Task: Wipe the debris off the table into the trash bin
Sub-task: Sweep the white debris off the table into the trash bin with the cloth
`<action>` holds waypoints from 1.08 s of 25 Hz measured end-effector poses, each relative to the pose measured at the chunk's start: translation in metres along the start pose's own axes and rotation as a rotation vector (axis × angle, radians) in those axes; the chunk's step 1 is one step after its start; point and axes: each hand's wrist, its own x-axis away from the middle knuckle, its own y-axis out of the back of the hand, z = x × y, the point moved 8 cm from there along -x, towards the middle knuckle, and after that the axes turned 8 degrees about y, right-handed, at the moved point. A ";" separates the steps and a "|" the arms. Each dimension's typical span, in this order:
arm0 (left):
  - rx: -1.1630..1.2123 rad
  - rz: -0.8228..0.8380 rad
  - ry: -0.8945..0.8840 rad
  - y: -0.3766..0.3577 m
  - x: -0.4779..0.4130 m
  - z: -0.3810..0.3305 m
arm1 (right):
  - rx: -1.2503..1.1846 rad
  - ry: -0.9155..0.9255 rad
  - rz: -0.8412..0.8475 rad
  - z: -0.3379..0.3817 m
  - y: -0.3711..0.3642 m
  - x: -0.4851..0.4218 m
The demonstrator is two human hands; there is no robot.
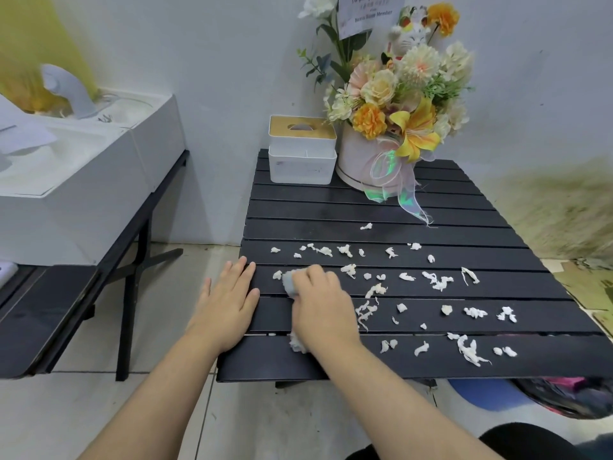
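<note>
Several white paper scraps [438, 282] lie scattered over the near half of a black slatted table [331, 207]. My right hand [323, 310] presses a crumpled white cloth [289, 282] onto the table's left part, its fingers curled over it. The cloth sticks out above and below the hand. My left hand [229, 303] rests flat at the table's left edge, fingers spread, holding nothing. A trash bin [564, 396] with a dark liner shows under the table's near right corner, mostly hidden by the tabletop.
A white tissue box [302, 154] and a flower arrangement in a white pot [398, 104] stand at the table's far edge. A black bench [49, 313] with white boxes [83, 180] stands to the left. A blue round object [487, 396] lies on the floor beside the bin.
</note>
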 end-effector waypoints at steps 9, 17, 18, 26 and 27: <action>-0.067 -0.003 0.011 0.009 -0.052 -0.008 | -0.109 0.115 0.021 0.022 -0.023 -0.074; -0.075 -0.011 0.022 0.001 -0.054 -0.003 | -0.099 -0.120 -0.058 -0.042 -0.010 -0.076; -0.075 -0.006 0.023 0.001 -0.053 -0.003 | -0.099 -0.025 -0.055 -0.019 -0.012 -0.080; -0.107 -0.040 0.026 0.008 -0.058 -0.011 | 0.042 -0.214 -0.023 -0.100 -0.008 -0.067; -0.091 -0.050 0.010 0.007 -0.061 -0.021 | 0.033 -0.242 -0.075 -0.107 -0.002 -0.073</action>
